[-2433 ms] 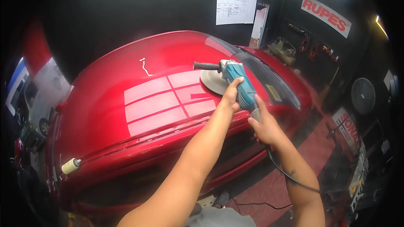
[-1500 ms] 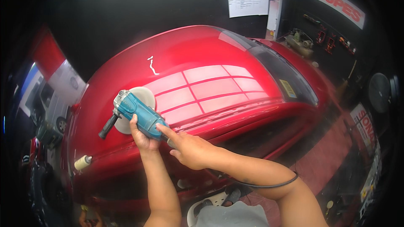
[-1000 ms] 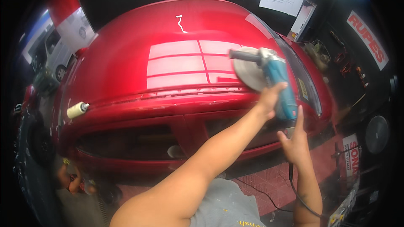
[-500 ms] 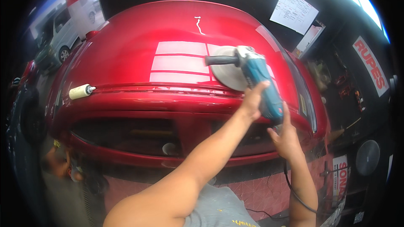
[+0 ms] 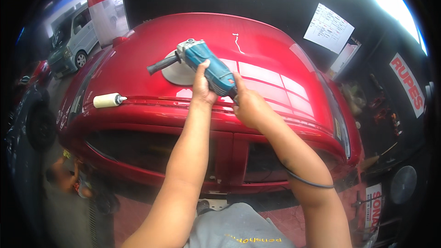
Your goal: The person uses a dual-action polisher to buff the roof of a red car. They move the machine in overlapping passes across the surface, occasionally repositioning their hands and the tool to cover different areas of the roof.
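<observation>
A teal rotary polisher point(image 5: 211, 66) is in both my hands over the glossy red car roof point(image 5: 151, 36). Its pale round pad point(image 5: 177, 74) meets the paint left of the middle, and a black side handle point(image 5: 161, 63) juts out to the left. My left hand point(image 5: 202, 85) is wrapped round the underside of the body. At the rear grip, my right hand point(image 5: 249, 103) is closed. The black cord point(image 5: 308, 182) loops across my right forearm. A white streak of what looks like compound point(image 5: 237, 42) lies on the roof farther off.
On its side near the roof's left edge lies a cream bottle point(image 5: 107, 100). A person point(image 5: 64, 174) crouches low at the left. A white van point(image 5: 76, 34) stands at the back left; a paper sheet point(image 5: 328, 26) hangs on the dark wall.
My hands have swept the polisher leftward across the roof, from right of the window reflection to its left. My grip stays the same, and the view has shifted slightly.
</observation>
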`<state>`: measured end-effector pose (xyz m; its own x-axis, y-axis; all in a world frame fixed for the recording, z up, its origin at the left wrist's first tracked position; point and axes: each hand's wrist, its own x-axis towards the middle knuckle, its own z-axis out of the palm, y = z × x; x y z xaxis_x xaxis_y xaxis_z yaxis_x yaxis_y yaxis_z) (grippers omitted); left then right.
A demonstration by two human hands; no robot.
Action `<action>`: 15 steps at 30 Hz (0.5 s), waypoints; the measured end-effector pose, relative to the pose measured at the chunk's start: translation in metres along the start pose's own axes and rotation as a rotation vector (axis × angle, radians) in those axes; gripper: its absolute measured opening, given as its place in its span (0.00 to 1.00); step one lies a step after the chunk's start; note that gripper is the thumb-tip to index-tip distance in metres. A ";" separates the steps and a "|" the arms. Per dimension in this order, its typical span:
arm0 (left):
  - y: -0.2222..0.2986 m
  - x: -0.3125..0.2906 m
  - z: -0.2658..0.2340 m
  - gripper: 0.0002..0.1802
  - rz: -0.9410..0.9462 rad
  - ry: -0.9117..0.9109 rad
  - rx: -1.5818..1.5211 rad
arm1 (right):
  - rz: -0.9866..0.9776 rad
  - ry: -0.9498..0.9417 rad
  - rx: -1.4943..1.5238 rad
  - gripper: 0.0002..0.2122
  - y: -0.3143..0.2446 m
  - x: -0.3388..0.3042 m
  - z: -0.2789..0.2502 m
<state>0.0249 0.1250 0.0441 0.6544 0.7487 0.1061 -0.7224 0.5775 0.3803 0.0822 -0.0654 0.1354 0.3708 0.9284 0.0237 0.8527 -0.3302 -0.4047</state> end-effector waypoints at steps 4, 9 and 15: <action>0.029 -0.003 -0.011 0.30 0.078 -0.098 0.030 | -0.048 0.012 -0.006 0.45 -0.023 0.013 0.014; 0.023 -0.051 -0.020 0.30 0.125 -0.040 0.042 | -0.151 -0.002 -0.015 0.43 -0.014 -0.021 0.022; -0.065 -0.082 0.020 0.32 -0.089 -0.004 0.032 | 0.014 0.070 0.053 0.48 0.032 -0.106 0.009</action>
<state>0.0223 0.0193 0.0288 0.7167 0.6934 0.0742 -0.6538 0.6312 0.4173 0.0668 -0.1731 0.1112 0.4086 0.9091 0.0808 0.8275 -0.3316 -0.4531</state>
